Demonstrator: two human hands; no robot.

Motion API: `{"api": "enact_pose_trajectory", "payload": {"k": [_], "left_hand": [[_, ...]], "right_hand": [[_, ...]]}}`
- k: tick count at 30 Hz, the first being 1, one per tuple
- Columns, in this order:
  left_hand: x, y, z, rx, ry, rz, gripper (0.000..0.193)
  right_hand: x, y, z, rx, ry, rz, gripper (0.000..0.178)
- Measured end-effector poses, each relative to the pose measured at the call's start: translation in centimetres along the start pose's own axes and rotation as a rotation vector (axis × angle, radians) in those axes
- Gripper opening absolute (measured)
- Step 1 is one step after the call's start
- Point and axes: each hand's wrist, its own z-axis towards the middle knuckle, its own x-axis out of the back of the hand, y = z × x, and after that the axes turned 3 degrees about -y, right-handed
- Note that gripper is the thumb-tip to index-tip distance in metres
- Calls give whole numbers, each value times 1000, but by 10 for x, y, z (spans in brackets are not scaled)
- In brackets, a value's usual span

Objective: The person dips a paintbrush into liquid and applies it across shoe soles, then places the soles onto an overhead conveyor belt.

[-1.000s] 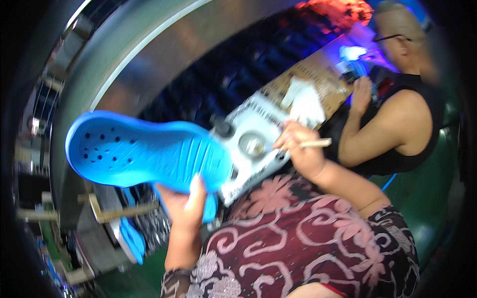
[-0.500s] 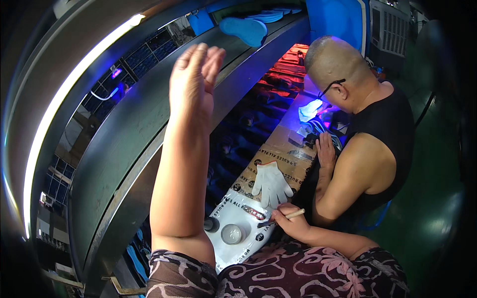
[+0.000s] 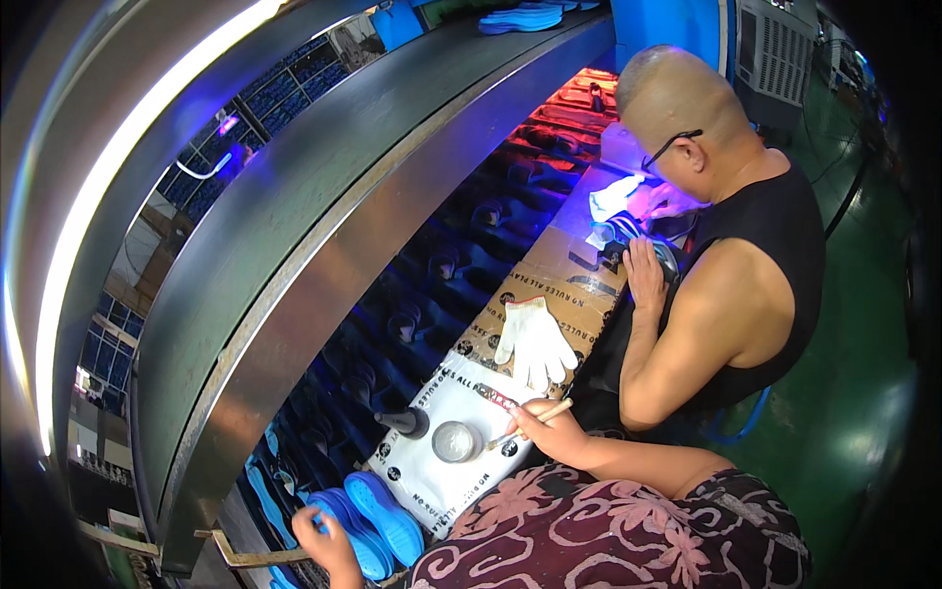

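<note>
In my right hand (image 3: 548, 428) is a brush (image 3: 551, 412) with a wooden handle, its bristles low beside a small round container (image 3: 456, 442) of whitish contents. A dark, spouted pot-like thing (image 3: 404, 422) stands left of the container. Another slim red-and-dark tool (image 3: 496, 395) lies on the white printed sheet (image 3: 422, 478) above my right hand. My left hand (image 3: 324, 542) is low at the left, fingers loosely bent and apart, holding nothing visible. Right beside it are blue shoe soles (image 3: 388, 510).
A dark green conveyor belt (image 3: 294, 196) with a metal side curves along the left, carrying blue soles (image 3: 520, 18) far off. White gloves (image 3: 535, 344) lie on brown cardboard (image 3: 579, 280). A co-worker (image 3: 736, 255) sits close at right, hands under bluish light. Dark shoes (image 3: 442, 260) line the rack below.
My left hand has come down from over the belt to the blue soles at lower left. The near sole on the belt has moved farther away. The brush has shifted slightly toward the container.
</note>
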Motion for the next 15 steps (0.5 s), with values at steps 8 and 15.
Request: {"api": "enact_pose_trajectory", "payload": {"k": [8, 15], "left_hand": [[-9, -152, -133, 616, -536, 74, 55], [7, -112, -93, 1047, -342, -826, 35]], "right_hand": [[-40, 6, 9, -107, -70, -71, 31], [-45, 4, 17, -83, -11, -165, 41]]}}
